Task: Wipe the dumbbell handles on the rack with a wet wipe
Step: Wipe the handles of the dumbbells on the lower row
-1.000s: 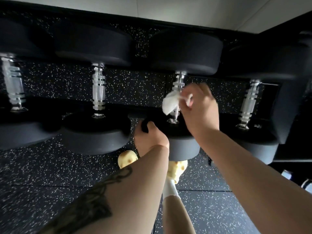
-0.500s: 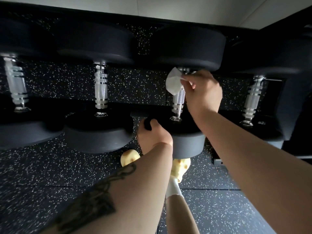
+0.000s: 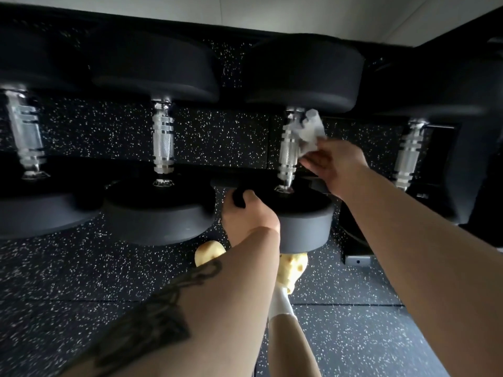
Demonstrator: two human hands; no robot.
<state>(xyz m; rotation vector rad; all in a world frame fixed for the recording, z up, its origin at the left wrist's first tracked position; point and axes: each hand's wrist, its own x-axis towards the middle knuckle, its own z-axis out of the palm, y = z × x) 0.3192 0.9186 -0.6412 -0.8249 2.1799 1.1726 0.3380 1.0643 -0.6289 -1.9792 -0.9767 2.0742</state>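
Dumbbell handle (image 3: 288, 148) sat just left of the right hand (image 3: 333, 161), which pinched a crumpled wet wipe (image 3: 310, 131) vs its upper end. Left hand (image 3: 249, 216) gripped the near weight head (image 3: 302, 216), fingers curled over the rim. Best to wrap wipe fully round, twist w/ firm pressure thru the knurling.

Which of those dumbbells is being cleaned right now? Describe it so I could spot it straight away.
Look along the row of four black dumbbells on the rack. The third dumbbell from the left is the one. Unlike its neighbours, its chrome handle has a crumpled white wipe against it, pinched by the right hand, while the left hand holds its near weight.
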